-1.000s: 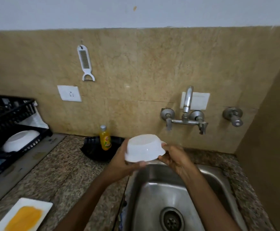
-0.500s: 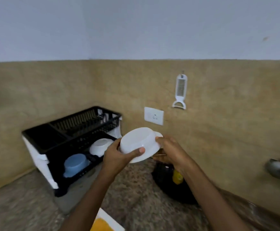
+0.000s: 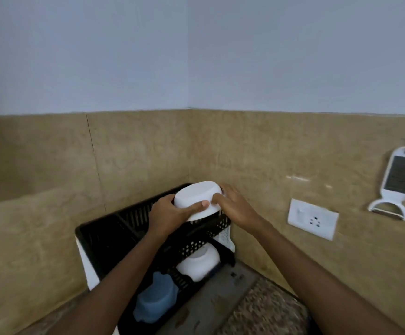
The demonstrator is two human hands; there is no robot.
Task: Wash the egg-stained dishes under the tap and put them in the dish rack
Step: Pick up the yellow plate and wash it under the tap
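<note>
Far left: tan tiled wall, grey-blue paint above. Next in, the black two-tier dish rack [image 3: 114, 228] sits in the corner on the counter, white side panels. Lower tier holds a blue bowl [image 3: 155, 301] upside down at the front and a white bowl [image 3: 199, 264], also inverted, just behind it.

Left hand [image 3: 170, 213] is wrapped round the near-left side of the white bowl being racked [image 3: 197, 198]: thumb laid flat across its wall, other fingers hidden behind, so a firm clasp w/ no gap. Bowl is upside down, tilted a bit toward the camera, held over the rack's top tier at its right end. Can't tell if the rim already touches the basket edge.

Right hand [image 3: 232, 206] presses the bowl's right side, thumb on the wall, fingers curled round the back. Both hands pinch it between them.

Handling, as a judgement: looks like light, stiff plastic or melamine, smooth and prob. wet after rinsing, so slippery. Best hold is what's shown, palms on opposite walls near the rim, where the flare stops it sliding. Not very fragile, but a drop could knock the bowls below.

Further right on the wall: white socket [image 3: 312, 218], then a white hanging grater-peeler [image 3: 398, 182].
</note>
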